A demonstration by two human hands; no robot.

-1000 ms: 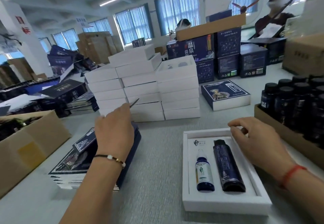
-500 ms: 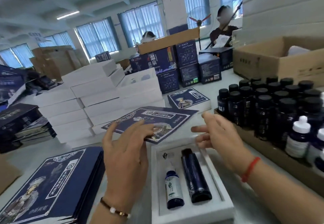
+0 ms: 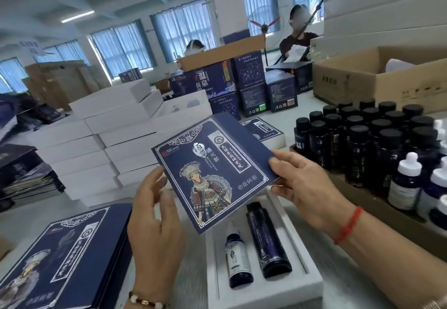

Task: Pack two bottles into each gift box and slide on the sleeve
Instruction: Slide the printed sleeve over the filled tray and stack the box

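A flat navy sleeve (image 3: 212,173), printed with a figure in a silver headdress, is held tilted in the air above the far end of the open white gift box (image 3: 263,294). The left hand (image 3: 154,214) has its grip on the sleeve's left edge, fingers behind and thumb toward the front, pinching it. The right hand (image 3: 304,187) pinches the sleeve's right corner, thumb on the printed face and fingers curled beneath. The box lies on the grey counter (image 3: 191,282) just below the hands, with two bottles lying side by side in its tray: a small dropper bottle (image 3: 238,262) on the left and a taller dark bottle (image 3: 268,241) on the right. A stack of flat sleeves (image 3: 65,255) lies to the left of the box. On the right, a cardboard tray (image 3: 387,209) carries many upright dark bottles. White boxes (image 3: 101,146) are stacked beyond the sleeve
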